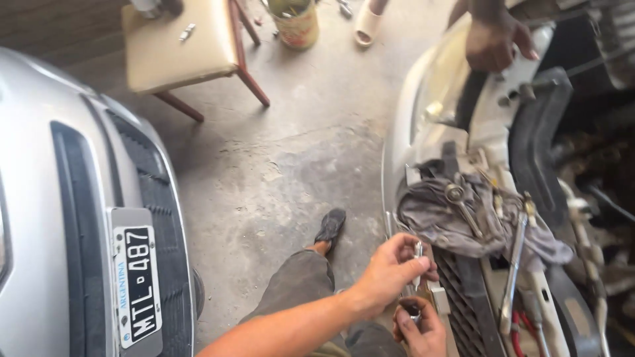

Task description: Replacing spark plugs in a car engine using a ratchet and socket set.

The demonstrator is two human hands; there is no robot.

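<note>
My left hand point(391, 270) pinches a small silver metal bit point(418, 252) upright between thumb and fingers, in front of a white car's grille point(466, 291). Just below it my right hand point(421, 328) is closed around a short dark socket-like piece point(410, 309). The two hands are close together, almost touching. A grey rag point(436, 218) lies on the car's front to the right of my hands, with a wrench point(462, 206) and a long ratchet handle point(513, 264) on it.
Another person's hand point(493, 39) rests on the white car's front at the top right. A silver car's bumper point(79, 218) fills the left. A cushioned stool point(175, 49), a tin can point(295, 23) and a sandal point(366, 23) stand on the concrete floor behind. My leg and shoe point(330, 226) are below.
</note>
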